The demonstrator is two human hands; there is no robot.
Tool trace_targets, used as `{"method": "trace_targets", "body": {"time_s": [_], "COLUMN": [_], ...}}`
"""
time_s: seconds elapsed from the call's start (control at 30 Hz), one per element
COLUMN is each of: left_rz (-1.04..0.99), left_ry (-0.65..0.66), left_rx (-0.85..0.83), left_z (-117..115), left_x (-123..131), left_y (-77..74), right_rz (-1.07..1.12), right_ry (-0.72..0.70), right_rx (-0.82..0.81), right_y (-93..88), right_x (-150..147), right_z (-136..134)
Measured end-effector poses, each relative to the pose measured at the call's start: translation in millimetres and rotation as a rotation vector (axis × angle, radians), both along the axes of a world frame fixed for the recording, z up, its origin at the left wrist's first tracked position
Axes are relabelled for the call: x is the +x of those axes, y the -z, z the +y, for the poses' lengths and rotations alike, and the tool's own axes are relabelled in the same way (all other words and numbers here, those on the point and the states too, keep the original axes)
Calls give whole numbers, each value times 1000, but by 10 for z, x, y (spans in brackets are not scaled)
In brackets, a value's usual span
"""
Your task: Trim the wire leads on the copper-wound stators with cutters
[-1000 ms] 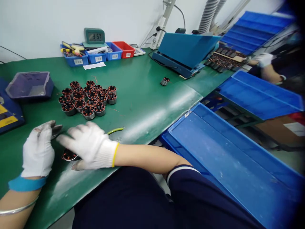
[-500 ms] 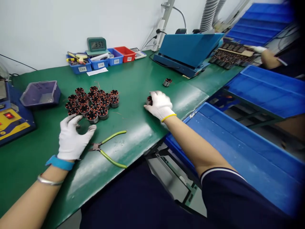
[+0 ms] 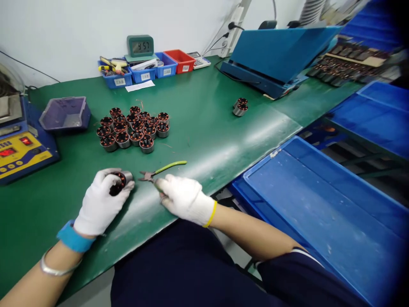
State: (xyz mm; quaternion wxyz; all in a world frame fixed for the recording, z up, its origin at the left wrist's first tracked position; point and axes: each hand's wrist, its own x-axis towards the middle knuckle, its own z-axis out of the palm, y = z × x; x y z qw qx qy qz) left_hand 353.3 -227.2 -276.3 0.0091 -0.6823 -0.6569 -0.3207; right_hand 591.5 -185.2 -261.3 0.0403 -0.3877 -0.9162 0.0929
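Motor coil [image 3: 128, 176] sat clasped in the left hand [image 3: 99, 202] at the near left of the table [image 3: 201, 115]; just right of it, pliers [image 3: 147, 176] pointed left, held in the grip of the right hand [image 3: 183, 197].

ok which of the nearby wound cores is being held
The wound core in the left hand, tilted sideways; the cluster and the pair farther right stand untouched on the green table.
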Motion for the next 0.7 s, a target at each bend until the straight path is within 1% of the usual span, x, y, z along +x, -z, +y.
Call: {"method": "trace_targets", "body": {"time_s": [0.03, 0.07, 0.13, 0.17, 0.2, 0.27, 0.3, 0.33, 0.37, 0.47, 0.5, 0.53, 0.6, 0.63, 0.7], "left_rz": [-23, -53, -131, -173, -216, -292, -320, -337, -346, -366, -375, -388, -410, -417, -427], "left_ry": [27, 26, -33, -63, -78, -58, -41, -35, -35, -37, -33, -32, -33, -34, -35], "left_rx": [-68, -149, -295, -344, -369, -385, -388, -388, -388, -398, -411, -419, -424, -427, -430], "left_z": [-130, -237, -367, -394, -402, -386, -374, -363, -355, -349, -348, -346, -339, -334, -325], "left_x": [10, 29, 73, 92, 104, 105, 96, 84, 72, 48, 47, 49, 54, 56, 57], "left_y": [-16, -34, -61, -66, -65, -46, -34, -22, -14, -18, -26, -35, -47, -50, -53], "right_rz": [26, 75, 228, 316, 396, 492, 500, 483, 445, 334, 337, 360, 412, 418, 391], "right_ry": [30, 41, 17, -12, -44, -103, -128, -137, -115, 33, 64, 70, 27, 5, -26], "right_rx": [19, 40, 28, -31, -126, -356, -442, -475, -453, -281, -287, -342, -489, -534, -562], "right_y": [2, 8, 23, 31, 38, 48, 51, 52, 52, 26, 7, -18, -78, -108, -152], "right_x": [22, 15, -83, -161, -245, -385, -423, -437, -430, -370, -370, -390, -485, -546, -648], "right_z": [46, 73, 79, 67, 55, 53, 69, 95, 126, 209, 222, 227, 220, 214, 211]}}
